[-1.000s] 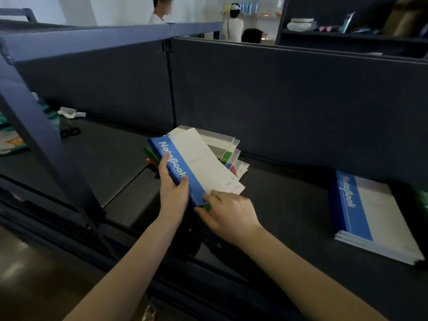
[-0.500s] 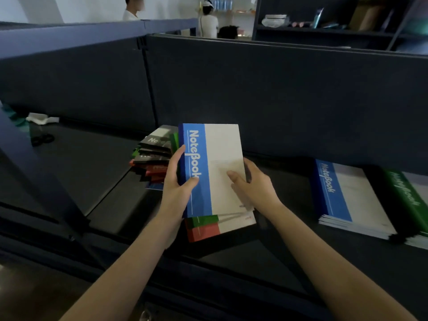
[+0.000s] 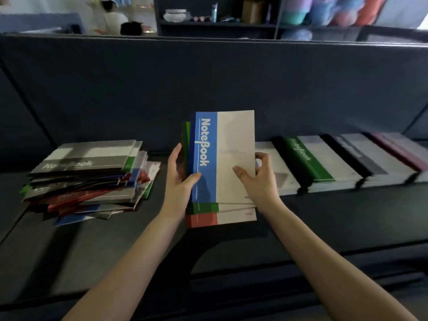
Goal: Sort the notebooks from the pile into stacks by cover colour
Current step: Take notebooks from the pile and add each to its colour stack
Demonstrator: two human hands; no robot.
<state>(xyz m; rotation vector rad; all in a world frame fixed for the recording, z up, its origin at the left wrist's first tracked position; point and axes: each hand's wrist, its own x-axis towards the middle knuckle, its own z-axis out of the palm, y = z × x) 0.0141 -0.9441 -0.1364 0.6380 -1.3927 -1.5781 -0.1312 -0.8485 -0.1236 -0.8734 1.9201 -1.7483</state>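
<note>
- Left hand (image 3: pixel 179 181) is gripping a bundle of three notebooks by the spine side, thumb lying across the blue band on the front, fingers wrapping behind.
- Right hand (image 3: pixel 259 181) is pinching the right edge of the front book, thumb pressing on the white cover and fingers curling round behind the edge.
- Blue notebook (image 3: pixel 222 156) is sitting at the front of the bundle. It is being held upright, cover facing the camera, midway between the pile and the sorted stacks.
- Green notebook (image 3: pixel 203 207) is lying directly behind it, its band peeking out at the bottom and along the left edge.
- Red notebook (image 3: pixel 201 220) is sitting at the back of the bundle, sticking out lowest.
- Shelf (image 3: pixel 139 239) is running dark and flat under both forearms.
- Pile (image 3: pixel 88 179) is sitting on the shelf left of the left hand, apart from it. It is messy, with books fanning out at odd angles, a grey-banded one on top, and red, blue and green edges showing below.
- White-covered stack (image 3: pixel 278 172) is lying just behind the right hand. Its band is hiding behind the bundle, so colour cannot be told.
- Green stack (image 3: pixel 310 161) is lying next in the row, squared up.
- Grey stack (image 3: pixel 361 156) is lying beside that.
- Far-right stack (image 3: pixel 398 149) is reading as purple or maroon, but it is too blurred to be sure.
- Partition (image 3: pixel 208 77) is standing dark behind the whole row.
- Rack (image 3: pixel 215 22) with small items and a person (image 3: pixel 113 17) are showing blurred beyond it.
</note>
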